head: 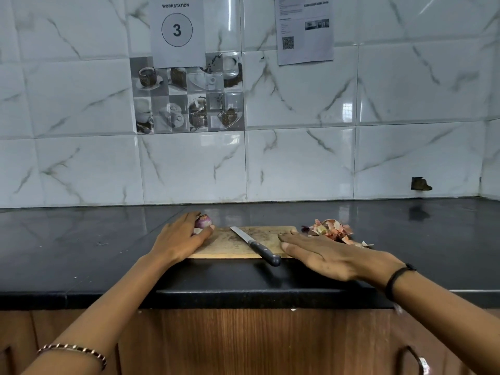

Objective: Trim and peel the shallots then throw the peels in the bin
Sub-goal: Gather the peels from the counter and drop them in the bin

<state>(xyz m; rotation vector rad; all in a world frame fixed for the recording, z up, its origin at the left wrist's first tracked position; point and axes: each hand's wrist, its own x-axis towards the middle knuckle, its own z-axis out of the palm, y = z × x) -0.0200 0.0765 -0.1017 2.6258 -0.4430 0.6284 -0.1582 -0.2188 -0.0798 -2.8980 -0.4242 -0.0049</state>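
The left hand (pixel 181 239) gripped a shallot (pixel 203 221) while the flat, open right hand (pixel 332 255) lay beside the peels (pixel 330 230), probably best scooped together, clear of the knife (pixel 254 244).

Black counter (pixel 81 239) — board (pixel 232 247), peels (pixel 328 230)

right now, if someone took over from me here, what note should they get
Left hand grips a purple shallot, seemingly peeled, at the left end of the wooden chopping board.
Right hand lies flat and open on the board's right end.
Black-handled steel knife lies unheld on the board.
Pinkish papery peels are heaped on the black counter, right of the board.
Left: bin the peels; no bin in view.
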